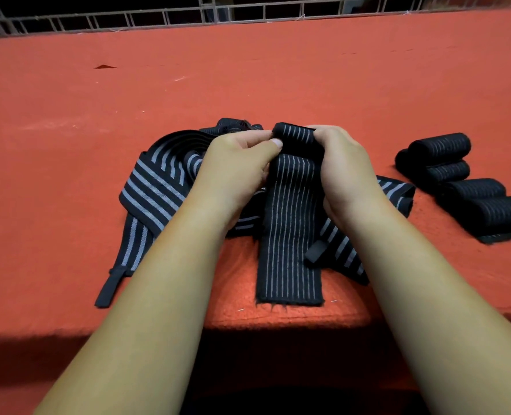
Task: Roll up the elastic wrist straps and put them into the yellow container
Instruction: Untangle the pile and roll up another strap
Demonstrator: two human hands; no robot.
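Head view — forward and down, seemingly close over the table (248, 70).

Red cloth tabletop (248, 73), perhaps felt; wire grid (207, 9) behind.

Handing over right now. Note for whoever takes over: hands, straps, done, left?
Left hand and right hand: both pinch the rolled far end of the black thin-striped elastic strap; its tail runs toward the table's near edge.
Loose black straps with wide grey stripes: heaped under and left of the hands on the red cloth table.
Done: several black rolled straps at right.
Left: finish this roll, roll the heap, fill the yellow container, not in view.
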